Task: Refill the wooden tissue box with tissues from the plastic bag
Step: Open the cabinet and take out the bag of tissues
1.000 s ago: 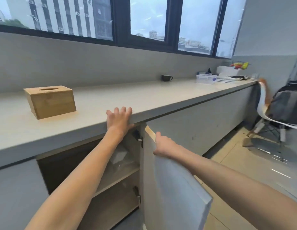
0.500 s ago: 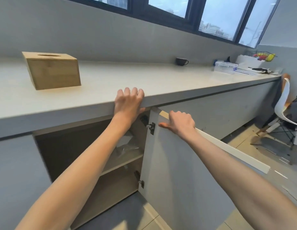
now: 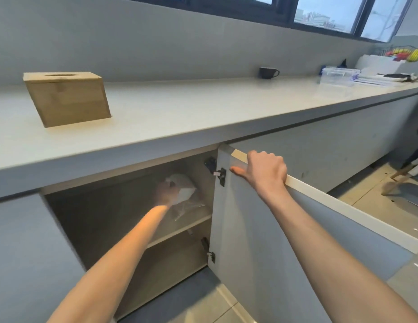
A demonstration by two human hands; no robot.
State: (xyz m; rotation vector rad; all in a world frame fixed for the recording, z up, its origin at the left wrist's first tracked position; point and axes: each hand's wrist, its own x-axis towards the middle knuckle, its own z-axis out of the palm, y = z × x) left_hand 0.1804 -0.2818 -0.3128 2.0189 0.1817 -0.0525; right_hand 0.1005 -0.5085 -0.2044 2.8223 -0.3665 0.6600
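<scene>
Soft window daylight; shadowed cabinet interior (image 3: 114, 215); motion-blurred left hand (image 3: 166, 192).

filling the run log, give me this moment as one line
phase: fetch bag | left hand: reaching plastic bag on cabinet shelf, grip unclear | right hand: holding cabinet door open | wooden tissue box: on counter, untouched

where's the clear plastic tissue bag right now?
In the head view, the clear plastic tissue bag sits on the upper shelf inside the open cabinet, at its right end beside the door hinges, with the left hand at it.

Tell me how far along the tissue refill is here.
Early. Done: grey cabinet door stands open, held by the right hand. In hand: left hand reaches the clear plastic bag on the shelf; grip blurred. Left: fill the wooden tissue box on the counter.
</scene>
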